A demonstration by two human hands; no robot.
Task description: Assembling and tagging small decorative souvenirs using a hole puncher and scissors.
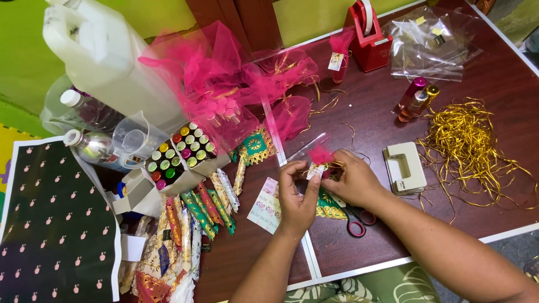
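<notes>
At nine o'clock from the hands stands a box of small bottles (178, 152) with coloured caps, and below it, toward seven o'clock, lies a row of patterned pouches (199, 210). A heap of pink net (224, 84) spreads at eleven o'clock.

The left hand (296, 196) pinches a small favour bundle (319, 163), topped with a pink net tuft, between thumb and fingertips, just above the dark bench (370, 118). A paper tag appears to hang at its neck. The right hand (355, 180) closes on the same bundle from the other side, fingers curled around gold thread at the neck.

The step in hand looks like tying the thread around the neck; whether a knot is formed is hidden by the fingers. The next move likely calls for a steady pull with the left pinch kept firm.

Red-handled scissors (356, 221) lie at five o'clock, a cream hole punch (404, 167) at three o'clock, and loose gold thread (471, 146) beyond it.
</notes>
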